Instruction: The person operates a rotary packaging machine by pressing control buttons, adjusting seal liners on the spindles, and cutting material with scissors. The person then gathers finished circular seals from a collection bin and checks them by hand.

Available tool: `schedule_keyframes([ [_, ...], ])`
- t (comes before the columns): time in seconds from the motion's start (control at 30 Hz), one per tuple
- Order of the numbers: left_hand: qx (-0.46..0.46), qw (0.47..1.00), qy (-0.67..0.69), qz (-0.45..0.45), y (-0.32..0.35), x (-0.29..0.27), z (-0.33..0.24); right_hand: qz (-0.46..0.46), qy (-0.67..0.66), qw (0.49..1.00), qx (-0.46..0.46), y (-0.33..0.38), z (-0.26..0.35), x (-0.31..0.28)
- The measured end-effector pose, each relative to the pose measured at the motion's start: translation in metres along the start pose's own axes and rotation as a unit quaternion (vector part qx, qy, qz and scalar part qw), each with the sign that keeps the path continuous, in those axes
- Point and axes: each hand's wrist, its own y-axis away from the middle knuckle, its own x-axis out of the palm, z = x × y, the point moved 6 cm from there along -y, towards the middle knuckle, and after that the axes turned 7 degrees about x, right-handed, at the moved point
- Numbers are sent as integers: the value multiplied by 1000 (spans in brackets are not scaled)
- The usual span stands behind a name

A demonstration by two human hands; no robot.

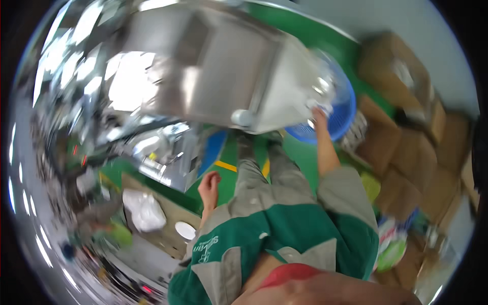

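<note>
My right hand (319, 117) reaches forward over the near side of a round blue plastic basket (347, 114), close to the lip of a pale metal chute (284, 84). Shiny clear and whitish pieces (324, 91) lie at the fingertips and inside the basket, too blurred to name. Motion smears the fingers, so their grip does not show. My left hand (209, 188) hangs beside my left leg with its fingers curled in and nothing visible in them.
A large steel machine (218, 56) with a pale round knob (242, 118) stands ahead. Brown cardboard boxes (406, 157) crowd the right. On the left, a brown surface (168, 241) bears a white plastic bag (144, 209) and a white round item (185, 230). The floor (274, 15) is green.
</note>
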Motion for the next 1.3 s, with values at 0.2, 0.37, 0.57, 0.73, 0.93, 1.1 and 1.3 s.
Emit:
schedule_keyframes([
  [0.2, 24, 995, 94, -24, -8, -15, -62, -133, 82, 938, -310, 149, 80, -54],
  [0.37, 54, 947, 304, 84, -31, -32, -135, 181, 243, 931, -205, 358, 106, 175],
  [0.57, 84, 930, 358, 11, -41, -138, -161, 489, 194, 819, -228, 492, 67, 386],
  [0.73, 79, 947, 286, -123, -62, -238, -167, 536, 140, 778, -295, 546, 51, 476],
  [0.93, 52, 906, 366, -205, -130, -305, -125, 413, 119, 646, -631, 554, 60, 544],
  [1.1, 7, 893, 429, -135, -177, -293, -119, 371, 210, 649, -630, 521, 36, 575],
  [1.3, -21, 885, 458, -75, -219, -277, -110, 339, 250, 675, -606, 484, 28, 590],
])
